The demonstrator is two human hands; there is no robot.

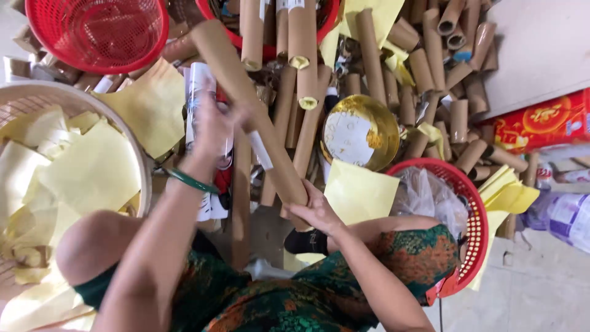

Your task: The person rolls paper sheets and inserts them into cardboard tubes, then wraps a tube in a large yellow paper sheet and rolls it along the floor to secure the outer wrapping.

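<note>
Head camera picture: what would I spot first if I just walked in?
Probably the long brown cardboard tube in the middle, gripped near its lower end by the right hand and higher up by the left hand. Behind it lies a big heap of shorter brown tubes, with a shiny gold bowl among them. A bright red basket sits at top left, and yellow paper sheets fill the left side.

A red plastic basket [101, 31] sits far left, above a pale woven basket [144, 166] filled with yellow paper sheets [92, 169]. Brown cardboard tubes [430, 92] lie heaped far right around a gold round tin [361, 132]. Near right, another red basket [476, 227] holds a clear plastic bag [427, 193].
</note>
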